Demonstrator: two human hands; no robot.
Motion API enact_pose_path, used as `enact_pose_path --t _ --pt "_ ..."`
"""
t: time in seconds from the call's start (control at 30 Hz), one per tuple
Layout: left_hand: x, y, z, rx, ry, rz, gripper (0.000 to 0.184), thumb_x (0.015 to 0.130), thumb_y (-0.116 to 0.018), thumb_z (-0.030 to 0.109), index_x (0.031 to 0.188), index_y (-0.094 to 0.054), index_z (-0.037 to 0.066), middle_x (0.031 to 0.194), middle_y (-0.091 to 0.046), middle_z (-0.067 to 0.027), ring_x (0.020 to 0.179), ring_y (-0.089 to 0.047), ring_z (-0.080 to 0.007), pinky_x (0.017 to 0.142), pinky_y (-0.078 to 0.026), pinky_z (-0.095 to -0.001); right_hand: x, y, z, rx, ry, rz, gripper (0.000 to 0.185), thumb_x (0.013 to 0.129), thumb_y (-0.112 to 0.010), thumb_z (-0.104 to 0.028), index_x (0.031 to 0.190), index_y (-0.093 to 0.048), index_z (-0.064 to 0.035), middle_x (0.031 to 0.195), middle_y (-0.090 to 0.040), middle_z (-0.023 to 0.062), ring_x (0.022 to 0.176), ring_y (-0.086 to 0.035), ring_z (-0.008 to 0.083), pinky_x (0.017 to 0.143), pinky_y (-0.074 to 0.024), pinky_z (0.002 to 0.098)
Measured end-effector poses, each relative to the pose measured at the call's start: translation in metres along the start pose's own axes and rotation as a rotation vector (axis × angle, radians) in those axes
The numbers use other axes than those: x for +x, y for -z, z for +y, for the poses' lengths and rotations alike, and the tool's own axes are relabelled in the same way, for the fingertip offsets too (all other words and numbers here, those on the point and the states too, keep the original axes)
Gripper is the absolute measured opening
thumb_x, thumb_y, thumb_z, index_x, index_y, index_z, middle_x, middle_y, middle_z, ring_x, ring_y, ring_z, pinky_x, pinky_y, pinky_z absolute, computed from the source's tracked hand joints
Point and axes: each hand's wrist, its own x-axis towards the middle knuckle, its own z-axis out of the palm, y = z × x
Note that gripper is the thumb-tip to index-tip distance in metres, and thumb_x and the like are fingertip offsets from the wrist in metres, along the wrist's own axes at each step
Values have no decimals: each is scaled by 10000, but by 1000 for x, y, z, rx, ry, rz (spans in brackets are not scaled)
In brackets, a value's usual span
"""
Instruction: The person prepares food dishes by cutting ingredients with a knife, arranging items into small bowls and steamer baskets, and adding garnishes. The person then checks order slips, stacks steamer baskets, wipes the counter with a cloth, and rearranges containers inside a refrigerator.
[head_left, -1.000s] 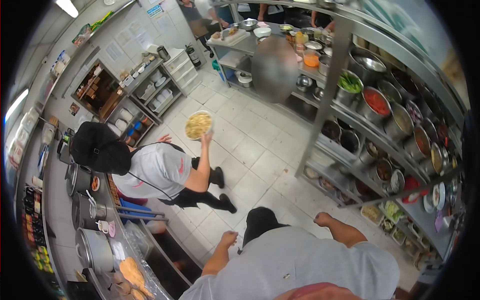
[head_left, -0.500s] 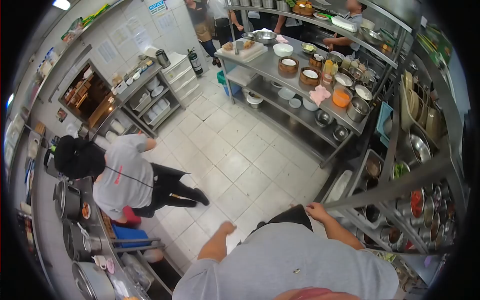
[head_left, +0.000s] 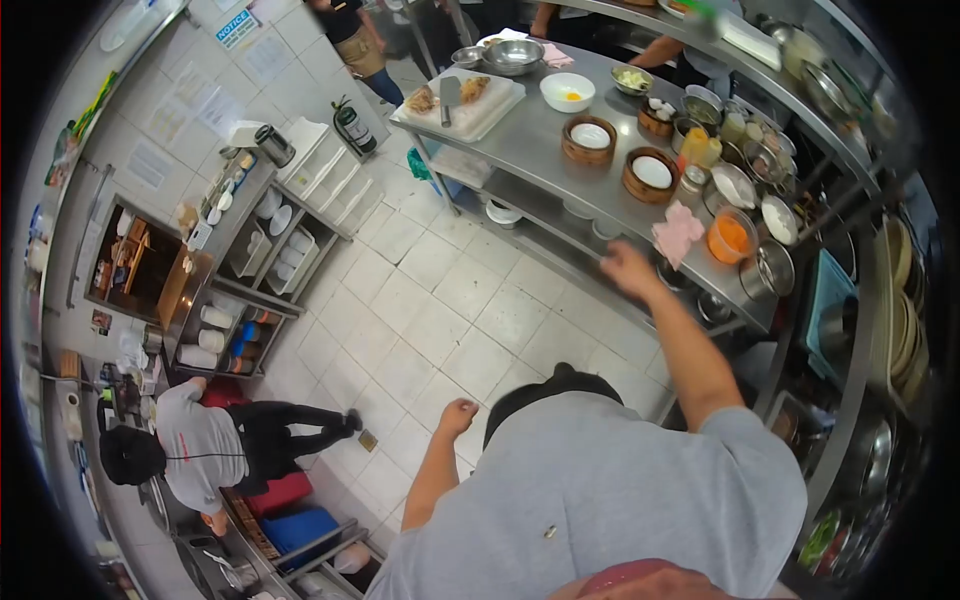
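My right hand (head_left: 628,268) is stretched forward beside the front edge of the steel worktable (head_left: 520,150), left of a pink cloth (head_left: 679,236). Its fingers are smeared by motion, and I see nothing held in it. Low at my side, my left hand (head_left: 458,416) hangs over the tiles with curled fingers and nothing visible in them. On the worktable, near my right hand, stand two round wooden steamers with white dishes, one wooden steamer (head_left: 651,174) closer to me. An orange-filled tub (head_left: 732,236) sits right of the cloth, beside a metal pot (head_left: 768,270).
A co-worker (head_left: 200,440) in a grey shirt stands at the left counter. Farther along the worktable are a white bowl (head_left: 567,93) and a tray (head_left: 460,105) with a spatula. Steel racks (head_left: 835,380) rise at my right. More people stand behind the table.
I have moved closer to the worktable. My right hand has gone from beside the right-hand rack forward to the table edge. The co-worker now appears lower in the view.
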Motion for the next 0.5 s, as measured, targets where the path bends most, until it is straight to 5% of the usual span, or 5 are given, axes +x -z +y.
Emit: enact_pose_path --t 0.13,0.2,0.27,0.33,0.5 --pt "-6 37 -43 -526 264 179 296 1003 -739 263 1050 -748 -29 770 -725 -117 604 -687 -211 524 -544 -375 163 59 -37 -434 -67 434 784 954 -810 -398 1632 -505 -148 1389 -658 294 1275 -627 508 1112 -514 553" --pt "-1 52 -52 -174 229 85 286 1013 -723 283 1100 -762 13 825 -752 -135 685 -727 -256 594 -579 -423 214 59 -35 -513 -152 501 912 944 -802 -543 1718 -381 -308 1592 -454 345 1407 -509 545 1173 -451 609" --pt "-9 70 -50 792 -365 89 287 1024 -707 304 1150 -777 56 880 -779 -152 766 -767 -302 663 -615 -471 255 47 -43 -494 -357 417 895 947 -776 -593 1709 -407 -303 1573 -471 353 1413 -504 539 1193 -432 602" --pt "30 79 -46 197 249 -90 312 1024 -697 333 1145 -785 60 927 -785 -161 794 -772 -316 686 -618 -476 274 20 -68 -595 -458 441 810 948 -765 -619 1649 -519 -294 1541 -497 350 1426 -488 526 1170 -445 601" --pt "186 193 -19 232 184 -264 378 1026 -672 406 1134 -808 70 1043 -799 -184 863 -785 -352 744 -624 -490 323 -44 -73 -640 -387 636 620 948 -785 -585 1453 -705 -235 1435 -555 284 1340 -528 488 1100 -468 592"
